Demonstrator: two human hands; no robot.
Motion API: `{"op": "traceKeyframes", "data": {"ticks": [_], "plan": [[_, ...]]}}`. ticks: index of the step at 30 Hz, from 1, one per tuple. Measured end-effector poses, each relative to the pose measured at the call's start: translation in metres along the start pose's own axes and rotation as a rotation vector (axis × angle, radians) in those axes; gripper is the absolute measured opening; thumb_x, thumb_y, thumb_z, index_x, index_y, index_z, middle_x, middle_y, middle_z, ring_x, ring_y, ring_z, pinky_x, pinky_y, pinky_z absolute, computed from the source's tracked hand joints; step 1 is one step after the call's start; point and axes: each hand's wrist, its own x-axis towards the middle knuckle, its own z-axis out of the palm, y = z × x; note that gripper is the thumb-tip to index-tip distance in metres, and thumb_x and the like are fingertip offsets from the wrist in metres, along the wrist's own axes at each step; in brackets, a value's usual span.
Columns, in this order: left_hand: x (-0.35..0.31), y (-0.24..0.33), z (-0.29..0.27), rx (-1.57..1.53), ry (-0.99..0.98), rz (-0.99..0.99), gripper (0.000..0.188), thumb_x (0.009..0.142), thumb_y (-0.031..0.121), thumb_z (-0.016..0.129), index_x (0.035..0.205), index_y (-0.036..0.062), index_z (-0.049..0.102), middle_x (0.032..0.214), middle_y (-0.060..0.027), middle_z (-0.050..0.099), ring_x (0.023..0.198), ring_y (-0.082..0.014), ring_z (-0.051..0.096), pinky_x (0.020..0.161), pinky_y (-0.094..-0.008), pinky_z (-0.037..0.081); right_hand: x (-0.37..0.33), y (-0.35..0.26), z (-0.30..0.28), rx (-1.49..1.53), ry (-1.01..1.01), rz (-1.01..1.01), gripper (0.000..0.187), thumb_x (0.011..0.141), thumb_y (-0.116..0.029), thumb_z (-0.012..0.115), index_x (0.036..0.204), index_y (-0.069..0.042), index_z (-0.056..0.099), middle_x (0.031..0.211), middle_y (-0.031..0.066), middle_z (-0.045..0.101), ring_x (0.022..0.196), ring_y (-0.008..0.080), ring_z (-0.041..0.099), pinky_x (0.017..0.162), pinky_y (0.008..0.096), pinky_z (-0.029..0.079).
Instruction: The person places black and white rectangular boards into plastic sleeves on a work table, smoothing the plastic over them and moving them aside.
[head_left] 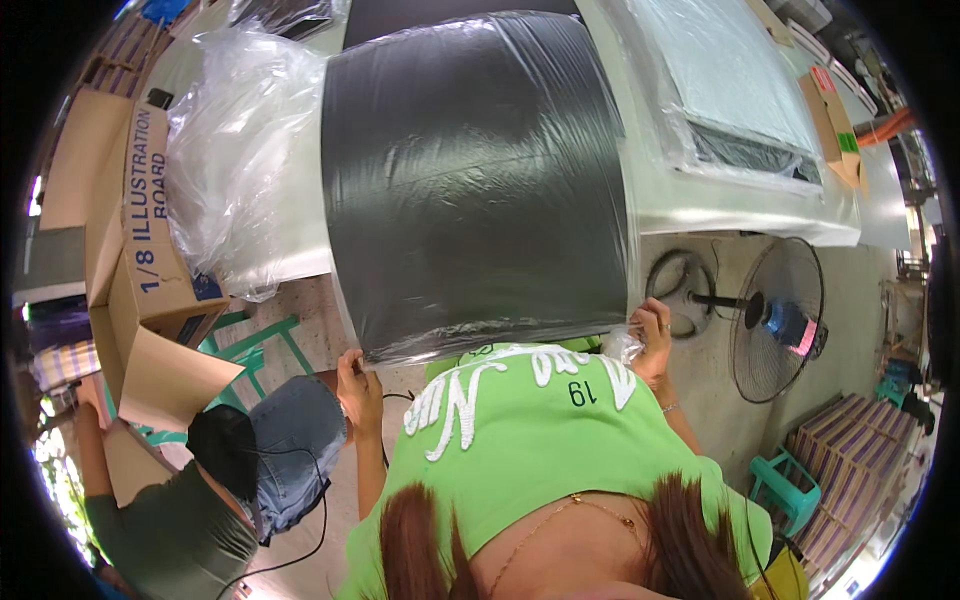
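A large black board point(470, 180) wrapped in clear plastic film juts out over the near edge of a white table point(300, 220). My left hand point(358, 385) grips its lower left corner. My right hand point(648, 335) pinches the bunched film at its lower right corner. Below the board, my green top with white lettering fills the frame.
An open cardboard box point(140, 250) stands at the left, with crumpled clear plastic point(235, 140) beside it on the table. More wrapped flat panels point(730, 100) lie at the back right. A standing fan point(775, 315) is on the floor at right. Another person point(240, 470) crouches lower left.
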Motion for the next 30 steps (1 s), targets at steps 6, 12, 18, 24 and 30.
{"op": "traceKeyframes", "data": {"ticks": [6, 12, 18, 24, 30], "plan": [[-0.017, -0.022, -0.01, 0.005, -0.152, 0.003, 0.025, 0.084, 0.0, 0.052, 0.11, -0.0035, 0.049, 0.094, -0.0183, 0.059, 0.081, -0.03, 0.06, 0.072, -0.0361, 0.048, -0.037, 0.024, -0.011, -0.079, -0.138, -0.023, 0.029, 0.068, 0.014, 0.056, 0.093, 0.0, 0.052, 0.098, 0.01, 0.053, 0.071, 0.0196, 0.053, 0.06, 0.0258, 0.044], [0.036, 0.027, -0.003, -0.337, 0.158, -0.121, 0.042, 0.096, 0.031, 0.046, 0.122, -0.0013, 0.043, 0.094, -0.0083, 0.055, 0.074, -0.0193, 0.054, 0.07, -0.0314, 0.044, 0.024, 0.009, -0.044, 0.257, -0.116, 0.376, 0.03, 0.086, -0.001, 0.055, 0.116, 0.0, 0.051, 0.114, 0.0107, 0.057, 0.097, 0.0193, 0.057, 0.079, 0.0287, 0.047], [0.034, 0.052, 0.009, -0.434, -0.147, -0.395, 0.054, 0.095, 0.023, 0.052, 0.138, -0.0012, 0.03, 0.133, -0.0149, 0.042, 0.118, -0.0235, 0.043, 0.1, -0.0306, 0.032, 0.042, -0.033, -0.027, 0.364, -0.372, 0.448, 0.056, 0.088, -0.018, 0.063, 0.135, 0.0, 0.039, 0.125, 0.016, 0.056, 0.111, 0.0208, 0.053, 0.092, 0.0326, 0.043], [0.046, 0.081, 0.036, -0.404, -0.029, -0.177, 0.048, 0.098, 0.02, 0.046, 0.137, -0.0029, 0.03, 0.131, -0.0179, 0.042, 0.115, -0.0245, 0.043, 0.098, -0.0318, 0.032, 0.113, -0.076, -0.04, 0.201, -0.101, 0.034, 0.047, 0.087, -0.019, 0.063, 0.125, 0.004, 0.049, 0.118, 0.0225, 0.059, 0.105, 0.0254, 0.06, 0.09, 0.0332, 0.044], [0.089, 0.16, 0.071, -0.532, -0.001, -0.104, 0.05, 0.098, 0.02, 0.044, 0.138, -0.0051, 0.028, 0.141, -0.0193, 0.031, 0.127, -0.0269, 0.033, 0.106, -0.0351, 0.023, 0.187, -0.123, -0.087, 0.022, -0.031, -0.128, 0.044, 0.089, -0.018, 0.059, 0.129, -0.003, 0.049, 0.125, 0.0169, 0.057, 0.108, 0.0261, 0.059, 0.091, 0.0344, 0.044]]}}
